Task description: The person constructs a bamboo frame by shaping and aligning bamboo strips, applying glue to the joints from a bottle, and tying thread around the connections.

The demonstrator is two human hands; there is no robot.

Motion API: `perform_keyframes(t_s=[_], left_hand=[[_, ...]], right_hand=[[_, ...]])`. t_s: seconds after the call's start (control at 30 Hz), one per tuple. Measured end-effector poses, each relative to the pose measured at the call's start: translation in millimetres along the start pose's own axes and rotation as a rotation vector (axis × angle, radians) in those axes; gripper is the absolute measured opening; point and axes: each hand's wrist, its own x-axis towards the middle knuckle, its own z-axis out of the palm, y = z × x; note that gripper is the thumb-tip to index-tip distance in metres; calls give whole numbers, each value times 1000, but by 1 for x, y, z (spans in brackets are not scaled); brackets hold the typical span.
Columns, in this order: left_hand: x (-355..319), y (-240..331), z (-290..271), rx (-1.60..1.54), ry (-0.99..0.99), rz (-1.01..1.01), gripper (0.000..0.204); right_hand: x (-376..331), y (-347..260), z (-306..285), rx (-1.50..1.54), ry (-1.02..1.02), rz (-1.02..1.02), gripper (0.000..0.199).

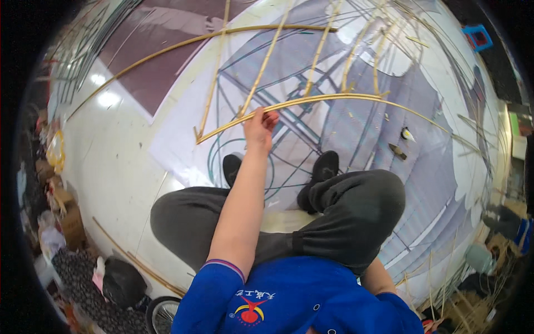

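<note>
My left hand (260, 131) reaches forward between my knees, its fingers closed on a curved bamboo strip (311, 99) near the strip's left part. Several thinner crosswise bamboo strips (260, 72) run from this strip toward the far side, like ribs of a frame. Beneath the frame lies a large printed sheet (183, 131) with grey-purple shapes and dark green lines. Of my right arm, only a short stretch of forearm (378, 278) shows beside my right thigh; my right hand is hidden.
A long bent bamboo pole (183, 43) crosses the far left. On the sheet at right lie a small round white-and-black item (408, 134) and a dark tool-like piece (397, 151). A black bag (123, 283), a spoked wheel (162, 316) and a blue stool (478, 38) stand around.
</note>
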Motion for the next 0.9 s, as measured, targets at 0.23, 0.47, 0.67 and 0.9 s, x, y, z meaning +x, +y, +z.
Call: perform_keyframes(t_s=[0.23, 0.47, 0.67, 0.9], left_hand=[[4, -17, 21, -23, -107, 1, 15], [24, 12, -12, 84, -86, -77, 23], [12, 9, 1, 146, -76, -47, 30], [-2, 21, 16, 187, -56, -29, 30]], right_hand=[[21, 5, 2, 42, 29, -51, 22], [24, 2, 18, 146, 133, -41, 26], [23, 21, 48, 213, 81, 18, 29], [61, 74, 13, 255, 408, 89, 25]])
